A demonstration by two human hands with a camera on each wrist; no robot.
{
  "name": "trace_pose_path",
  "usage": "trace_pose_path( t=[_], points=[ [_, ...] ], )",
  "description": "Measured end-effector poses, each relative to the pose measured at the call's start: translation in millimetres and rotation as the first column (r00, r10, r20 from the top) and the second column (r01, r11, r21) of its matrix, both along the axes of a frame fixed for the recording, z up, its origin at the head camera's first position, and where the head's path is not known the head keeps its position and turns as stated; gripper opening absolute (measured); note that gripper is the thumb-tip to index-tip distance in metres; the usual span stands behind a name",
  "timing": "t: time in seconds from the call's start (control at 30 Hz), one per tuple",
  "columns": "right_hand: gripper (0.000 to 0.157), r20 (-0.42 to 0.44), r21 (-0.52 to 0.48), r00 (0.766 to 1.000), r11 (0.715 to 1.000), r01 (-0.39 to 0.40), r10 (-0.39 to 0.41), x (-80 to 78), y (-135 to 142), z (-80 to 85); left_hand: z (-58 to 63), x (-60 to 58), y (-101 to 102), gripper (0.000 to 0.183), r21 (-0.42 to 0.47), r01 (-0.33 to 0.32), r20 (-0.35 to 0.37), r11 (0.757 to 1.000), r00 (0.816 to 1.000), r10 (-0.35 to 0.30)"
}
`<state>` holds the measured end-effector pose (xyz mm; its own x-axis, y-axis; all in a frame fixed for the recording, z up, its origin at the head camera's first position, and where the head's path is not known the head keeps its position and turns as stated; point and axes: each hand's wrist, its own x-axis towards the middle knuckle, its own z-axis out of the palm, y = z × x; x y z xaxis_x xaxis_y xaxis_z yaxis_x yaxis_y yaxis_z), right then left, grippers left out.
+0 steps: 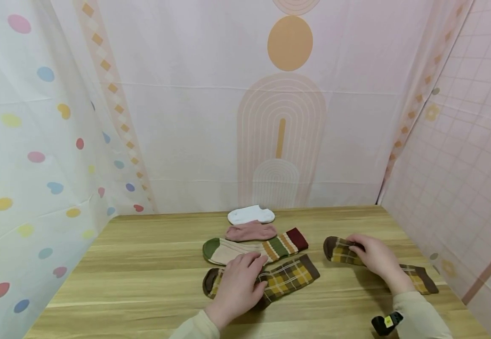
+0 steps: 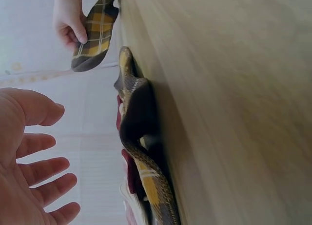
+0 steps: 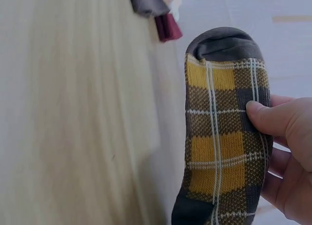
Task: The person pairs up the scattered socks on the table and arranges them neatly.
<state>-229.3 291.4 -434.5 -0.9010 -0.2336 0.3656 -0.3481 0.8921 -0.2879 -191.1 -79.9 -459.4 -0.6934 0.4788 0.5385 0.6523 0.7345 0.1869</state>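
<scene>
My right hand (image 1: 376, 256) pinches a brown-and-yellow plaid sock (image 3: 214, 152) between thumb and fingers along one edge, near its dark toe. The sock's dark cuff end trails to the right, beyond my wrist. My left hand (image 1: 237, 285), its fingers spread and loosely bent, hovers over a matching plaid sock (image 1: 289, 278) that lies on the table. The left wrist view has this hand apart from the cloth, and the lying sock (image 2: 131, 108) shows a raised fold. In the head view the hand hides the sock's middle.
Behind the lying plaid sock, a cream sock (image 1: 237, 252) with green toe and striped cuff, a pink sock (image 1: 251, 231) and a white low sock (image 1: 249, 215) form a column on the wooden table (image 1: 143, 273). Patterned curtains (image 1: 186, 141) stand at the back and sides.
</scene>
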Motion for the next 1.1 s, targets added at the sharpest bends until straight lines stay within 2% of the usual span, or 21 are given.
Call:
trace_pose_path(
  t=[0.37, 0.73, 0.97, 1.1],
  points=[
    [0.017, -0.049, -0.098, 0.998, 0.994, -0.047, 0.043, 0.3, -23, 17.6, 12.0, -2.5, 9, 0.048, 0.053, 0.014, 0.028, 0.998, 0.999, -0.016],
    [0.015, -0.134, -0.185, 0.990, 0.981, -0.060, 0.036, -4.9, -54, 22.9, 19.6, -6.7, 15, 0.049, 0.127, 0.013, -0.007, 0.992, 1.000, -0.012],
    [0.012, -0.132, -0.174, 0.985, 0.976, -0.134, 0.112, -5.9, -76, 22.6, 20.1, -8.5, 13, 0.051, 0.161, 0.023, -0.058, 0.987, 0.998, -0.013],
    [0.012, -0.094, -0.168, 0.979, 0.966, -0.196, 0.182, -2.8, -87, 22.1, 20.7, -9.3, 11, 0.054, 0.180, 0.023, -0.036, 0.983, 0.999, -0.017]
  ],
)
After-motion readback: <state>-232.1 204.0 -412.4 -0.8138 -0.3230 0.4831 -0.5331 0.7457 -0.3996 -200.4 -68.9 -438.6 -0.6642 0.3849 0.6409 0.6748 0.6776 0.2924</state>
